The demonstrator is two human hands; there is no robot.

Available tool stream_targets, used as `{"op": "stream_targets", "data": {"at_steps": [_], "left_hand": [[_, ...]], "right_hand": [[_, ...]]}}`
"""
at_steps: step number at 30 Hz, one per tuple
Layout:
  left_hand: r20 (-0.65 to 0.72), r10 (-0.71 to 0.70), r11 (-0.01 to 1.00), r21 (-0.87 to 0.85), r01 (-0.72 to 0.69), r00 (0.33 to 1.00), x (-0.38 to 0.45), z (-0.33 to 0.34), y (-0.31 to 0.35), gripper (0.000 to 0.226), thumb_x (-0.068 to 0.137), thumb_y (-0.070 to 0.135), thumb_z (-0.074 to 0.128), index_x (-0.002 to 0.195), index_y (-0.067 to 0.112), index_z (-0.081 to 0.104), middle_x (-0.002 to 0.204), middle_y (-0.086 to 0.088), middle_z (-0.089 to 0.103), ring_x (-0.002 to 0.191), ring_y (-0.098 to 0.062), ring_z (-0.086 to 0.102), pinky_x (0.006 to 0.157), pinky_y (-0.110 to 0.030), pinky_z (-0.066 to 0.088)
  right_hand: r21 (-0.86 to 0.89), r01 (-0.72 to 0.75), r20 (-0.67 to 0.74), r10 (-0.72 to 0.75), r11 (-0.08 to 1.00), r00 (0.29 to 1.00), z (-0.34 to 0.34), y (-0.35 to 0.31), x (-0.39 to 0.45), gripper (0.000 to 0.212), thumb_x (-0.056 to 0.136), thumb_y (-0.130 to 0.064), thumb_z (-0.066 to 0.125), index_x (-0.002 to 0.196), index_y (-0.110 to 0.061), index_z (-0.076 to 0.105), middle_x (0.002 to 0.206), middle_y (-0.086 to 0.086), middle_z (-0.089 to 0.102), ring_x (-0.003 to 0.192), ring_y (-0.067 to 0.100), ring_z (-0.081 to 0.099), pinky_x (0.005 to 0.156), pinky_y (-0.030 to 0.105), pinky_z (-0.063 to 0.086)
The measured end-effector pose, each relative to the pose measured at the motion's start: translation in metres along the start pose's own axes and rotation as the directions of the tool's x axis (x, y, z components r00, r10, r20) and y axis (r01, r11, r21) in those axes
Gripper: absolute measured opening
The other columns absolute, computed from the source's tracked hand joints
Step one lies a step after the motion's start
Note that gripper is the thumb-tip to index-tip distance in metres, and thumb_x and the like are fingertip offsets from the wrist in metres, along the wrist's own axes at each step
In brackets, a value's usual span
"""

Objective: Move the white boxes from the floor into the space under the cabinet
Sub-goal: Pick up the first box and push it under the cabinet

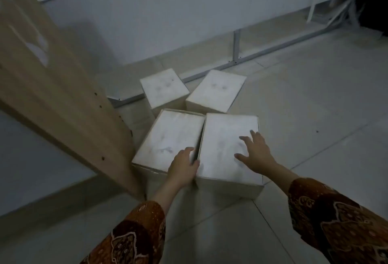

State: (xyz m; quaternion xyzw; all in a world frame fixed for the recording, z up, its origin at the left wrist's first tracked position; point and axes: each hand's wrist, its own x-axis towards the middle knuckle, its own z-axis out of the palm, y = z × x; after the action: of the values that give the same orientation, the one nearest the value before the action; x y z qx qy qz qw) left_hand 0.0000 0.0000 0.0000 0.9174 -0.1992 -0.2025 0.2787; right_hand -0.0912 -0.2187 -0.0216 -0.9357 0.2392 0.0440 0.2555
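White boxes, four of them, stand clustered on the tiled floor (315,116) beside a wooden post (63,100).

The near right box (222,137) and the near left box (165,135) stand side by side with a narrow gap; two smaller ones, the far left box (162,87) and the far right box (216,90), sit behind. Their lids are dull white with grey smudges. The left hand (182,166) curls into the gap, gripping the near right box's edge; the right hand (255,150) lies spread and open on its lid.
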Motion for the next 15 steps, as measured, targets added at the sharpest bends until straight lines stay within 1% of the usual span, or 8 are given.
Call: {"op": "stream_targets", "data": {"at_steps": [3, 5, 7, 9, 10, 11, 13, 15], "left_hand": [[-0.017, -0.004, 0.996, -0.085, 0.002, 1.0, 0.011, 0.03, -0.009, 0.05, 0.091, 0.028, 0.055, 0.137, 0.011, 0.044, 0.133, -0.011, 0.055, 0.12, -0.026, 0.052, 0.101, -0.035, 0.044], [-0.029, -0.033, 0.993, -0.113, 0.029, 0.999, 0.021, 0.047, -0.017, 0.05, 0.09, 0.026, 0.055, 0.137, 0.009, 0.044, 0.132, -0.011, 0.055, 0.12, -0.026, 0.053, 0.102, -0.035, 0.044], [-0.045, -0.053, 0.989, -0.142, 0.047, 0.998, 0.026, 0.058, -0.02, 0.051, 0.09, 0.023, 0.054, 0.138, 0.008, 0.043, 0.136, -0.012, 0.054, 0.122, -0.027, 0.052, 0.102, -0.032, 0.042], [-0.026, -0.073, 0.983, -0.169, 0.067, 0.997, 0.034, 0.066, -0.022, 0.049, 0.091, 0.02, 0.052, 0.137, 0.006, 0.042, 0.138, -0.011, 0.052, 0.125, -0.028, 0.051, 0.099, -0.026, 0.038], [0.0, -0.085, 0.98, -0.179, 0.083, 0.996, 0.039, 0.07, -0.023, 0.051, 0.092, 0.022, 0.051, 0.139, 0.007, 0.039, 0.141, -0.012, 0.05, 0.127, -0.028, 0.049, 0.099, -0.026, 0.037], [0.026, -0.102, 0.977, -0.187, 0.105, 0.994, 0.043, 0.073, -0.024, 0.057, 0.092, 0.027, 0.05, 0.144, 0.008, 0.033, 0.144, -0.012, 0.047, 0.13, -0.029, 0.046, 0.103, -0.029, 0.037], [0.067, -0.141, 0.959, -0.24, 0.154, 0.988, 0.051, 0.079, -0.027, 0.065, 0.092, 0.036, 0.051, 0.147, 0.011, 0.028, 0.148, -0.011, 0.042, 0.134, -0.03, 0.042, 0.108, -0.034, 0.034], [0.1, -0.161, 0.921, -0.342, 0.186, 0.982, 0.062, 0.084, -0.031, 0.066, 0.089, 0.042, 0.055, 0.144, 0.011, 0.035, 0.145, -0.006, 0.045, 0.133, -0.028, 0.044, 0.108, -0.034, 0.034]], "right_hand": [[0.137, -0.138, -0.026, 0.143, 0.981, 0.989, 0.026, 0.028, 0.0, 0.075, 0.089, -0.041, 0.056, 0.149, -0.015, 0.018, 0.159, 0.014, 0.001, 0.147, 0.03, 0.0, 0.117, 0.043, 0.011], [0.28, -0.178, -0.044, 0.198, 0.943, 0.979, 0.041, 0.043, 0.001, 0.079, 0.089, -0.039, 0.057, 0.149, -0.012, 0.014, 0.158, 0.016, 0.011, 0.145, 0.031, 0.011, 0.116, 0.043, 0.015], [0.431, -0.189, -0.062, 0.238, 0.882, 0.969, 0.051, 0.053, 0.001, 0.079, 0.09, -0.033, 0.057, 0.149, -0.01, 0.011, 0.155, 0.015, 0.024, 0.14, 0.032, 0.026, 0.113, 0.042, 0.023], [0.559, -0.251, -0.006, 0.306, 0.79, 0.952, 0.06, 0.056, 0.001, 0.08, 0.093, -0.032, 0.054, 0.151, -0.014, 0.001, 0.154, 0.014, 0.028, 0.136, 0.034, 0.035, 0.11, 0.041, 0.029], [0.609, -0.281, 0.029, 0.333, 0.742, 0.943, 0.065, 0.059, 0.002, 0.079, 0.094, -0.034, 0.051, 0.151, -0.016, 0.0, 0.153, 0.014, 0.03, 0.134, 0.035, 0.038, 0.109, 0.042, 0.031], [0.641, -0.309, 0.055, 0.36, 0.702, 0.931, 0.072, 0.062, 0.004, 0.077, 0.094, -0.037, 0.05, 0.151, -0.017, 0.001, 0.152, 0.015, 0.032, 0.132, 0.036, 0.041, 0.108, 0.043, 0.034], [0.689, -0.348, 0.1, 0.392, 0.636, 0.915, 0.079, 0.068, 0.008, 0.071, 0.092, -0.045, 0.05, 0.148, -0.016, 0.016, 0.147, 0.015, 0.04, 0.123, 0.034, 0.049, 0.102, 0.044, 0.041], [0.744, -0.383, 0.174, 0.394, 0.547, 0.902, 0.084, 0.079, 0.02, 0.068, 0.089, -0.049, 0.052, 0.142, -0.012, 0.03, 0.137, 0.013, 0.049, 0.108, 0.03, 0.056, 0.09, 0.042, 0.048]]}}
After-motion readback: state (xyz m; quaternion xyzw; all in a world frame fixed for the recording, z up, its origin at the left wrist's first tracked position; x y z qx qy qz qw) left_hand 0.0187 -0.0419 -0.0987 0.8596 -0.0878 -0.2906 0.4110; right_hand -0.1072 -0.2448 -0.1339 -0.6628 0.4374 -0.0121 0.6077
